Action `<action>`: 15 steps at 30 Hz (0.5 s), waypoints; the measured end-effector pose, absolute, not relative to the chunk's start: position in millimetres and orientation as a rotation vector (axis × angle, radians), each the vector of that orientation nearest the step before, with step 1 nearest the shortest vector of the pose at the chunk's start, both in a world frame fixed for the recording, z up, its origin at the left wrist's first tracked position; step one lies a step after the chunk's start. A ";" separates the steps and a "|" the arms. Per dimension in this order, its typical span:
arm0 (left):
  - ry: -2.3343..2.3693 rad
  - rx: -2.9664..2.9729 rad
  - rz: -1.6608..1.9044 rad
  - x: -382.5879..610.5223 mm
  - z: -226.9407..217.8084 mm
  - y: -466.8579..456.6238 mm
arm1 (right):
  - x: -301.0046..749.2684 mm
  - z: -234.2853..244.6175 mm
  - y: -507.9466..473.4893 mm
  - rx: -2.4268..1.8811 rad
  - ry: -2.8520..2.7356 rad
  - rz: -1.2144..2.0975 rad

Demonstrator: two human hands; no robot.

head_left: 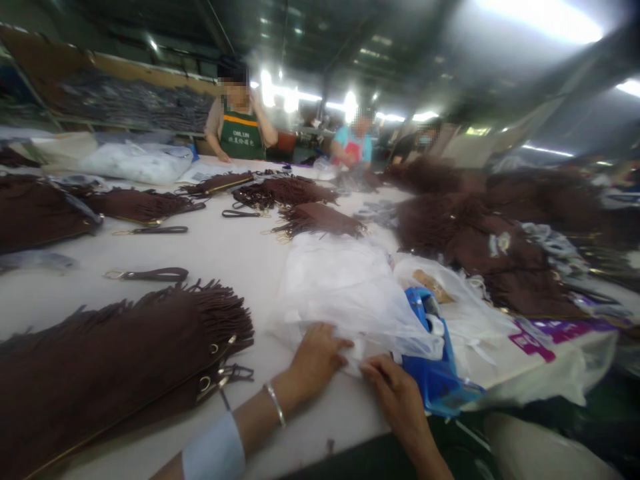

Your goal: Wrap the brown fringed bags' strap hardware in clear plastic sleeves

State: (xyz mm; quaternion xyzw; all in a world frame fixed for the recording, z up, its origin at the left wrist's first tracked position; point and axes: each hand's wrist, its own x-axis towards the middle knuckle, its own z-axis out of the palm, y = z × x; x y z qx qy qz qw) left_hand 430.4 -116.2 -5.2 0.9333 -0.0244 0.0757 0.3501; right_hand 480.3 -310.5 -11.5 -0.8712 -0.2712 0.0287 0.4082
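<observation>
A stack of white sheets in a clear plastic bag [340, 267] lies on the table in front of me. My left hand [317, 360], with a bracelet at the wrist, has its fingers bent over the bag's near edge and grips it. Beside it, my right hand [393, 390] pinches the same edge between thumb and fingers. What lies under the fingertips is partly hidden. Left of my hands rest dark brown fringed bags [150, 340] with gold rings and zips. Two brown wrist straps [155, 274] with metal clasps lie beyond them.
A blue plastic bin [435, 380] stands close to my right hand at the table edge. More brown fringed pieces [500, 260] are heaped at the right. Across the table [235, 250] stand a person in a green apron [243, 133] and other people.
</observation>
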 end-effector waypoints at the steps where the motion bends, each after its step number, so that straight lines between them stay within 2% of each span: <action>1: -0.071 2.417 0.197 429.9 -5.3 -115.4 | 481.9 -12.6 -312.4 -2.199 -0.648 0.059; 5: -0.089 2.400 0.207 427.6 -5.2 -112.6 | 473.0 -16.5 -314.5 -2.228 -0.552 -0.055; 9: -0.117 2.349 0.217 428.7 -12.2 -111.3 | 443.1 -9.2 -312.7 -2.178 -0.833 -0.144; 15: -0.140 2.155 0.234 435.3 -21.2 -106.6 | 423.5 20.0 -310.4 -2.122 -0.669 0.149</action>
